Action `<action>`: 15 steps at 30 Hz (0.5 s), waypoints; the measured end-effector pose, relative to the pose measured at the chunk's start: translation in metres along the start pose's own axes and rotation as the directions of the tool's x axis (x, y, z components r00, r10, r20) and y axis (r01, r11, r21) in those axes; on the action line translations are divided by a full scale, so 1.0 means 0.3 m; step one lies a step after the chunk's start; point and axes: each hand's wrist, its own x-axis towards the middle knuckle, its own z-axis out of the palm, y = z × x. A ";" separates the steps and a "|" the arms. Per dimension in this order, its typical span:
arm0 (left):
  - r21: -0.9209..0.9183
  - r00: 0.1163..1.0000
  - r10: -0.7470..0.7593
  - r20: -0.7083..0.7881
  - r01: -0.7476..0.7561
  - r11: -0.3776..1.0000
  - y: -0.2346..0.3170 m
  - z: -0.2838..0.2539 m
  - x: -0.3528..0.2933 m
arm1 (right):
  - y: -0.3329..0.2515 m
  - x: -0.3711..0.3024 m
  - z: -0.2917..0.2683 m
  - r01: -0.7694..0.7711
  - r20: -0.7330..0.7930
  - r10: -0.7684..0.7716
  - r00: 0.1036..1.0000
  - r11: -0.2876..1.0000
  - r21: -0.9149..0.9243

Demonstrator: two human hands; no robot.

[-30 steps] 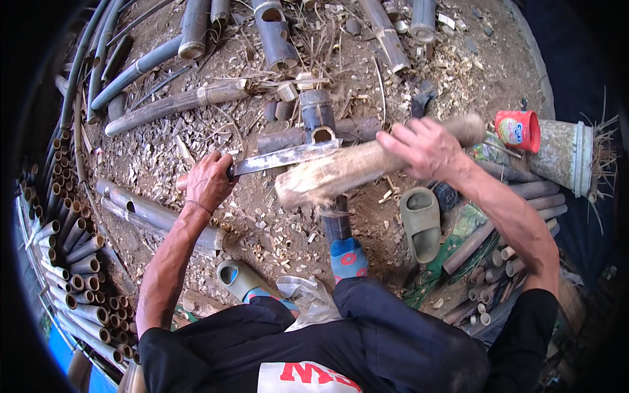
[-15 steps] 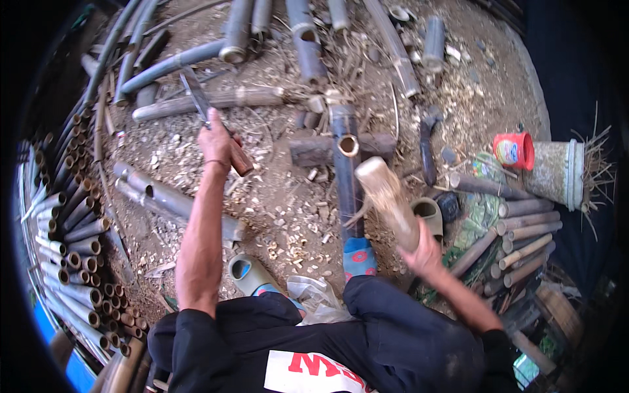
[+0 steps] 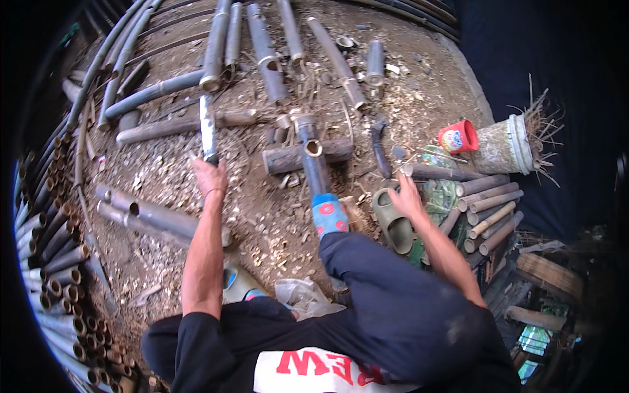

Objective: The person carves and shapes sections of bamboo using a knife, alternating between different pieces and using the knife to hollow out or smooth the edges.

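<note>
My left hand (image 3: 211,177) is closed round the handle of a long-bladed knife (image 3: 208,128), its shiny blade pointing away from me. My right hand (image 3: 407,198) is empty with its fingers apart, over an olive clog (image 3: 394,229) and close to the cut end of a bamboo stick (image 3: 426,171). Between my hands a dark bamboo tube (image 3: 316,171) with a hole cut in it lies across a short log (image 3: 283,160). My foot in a blue patterned sock (image 3: 327,213) presses on its near end. A pale wooden mallet (image 3: 356,216) lies beside the sock, partly hidden by my leg.
Bamboo tubes (image 3: 157,213) lie on the chip-covered ground at left, with a large stack (image 3: 65,262) beyond. More tubes (image 3: 267,56) lie at the far side. A red tub (image 3: 458,136), a dirty bucket (image 3: 504,145) and piled sticks (image 3: 491,203) stand at right.
My right hand has let go of the mallet, now down beside my foot, and moved over the clog. The knife in my left hand has turned to point straight away. The view has shifted.
</note>
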 end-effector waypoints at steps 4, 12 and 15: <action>0.094 0.988 0.131 -0.082 -0.123 0.988 -0.111 0.016 0.042 | 0.037 0.403 0.092 -0.154 0.119 0.169 0.978 0.980 -0.123; 0.105 0.837 0.520 0.172 -0.540 0.835 0.161 0.011 -0.050 | 0.043 0.548 0.299 -0.317 0.186 0.364 0.912 0.917 -0.240; -0.360 0.663 0.387 0.640 -0.186 0.914 0.344 -0.030 -0.194 | -0.048 0.545 0.109 -0.280 0.211 0.262 0.942 0.958 0.061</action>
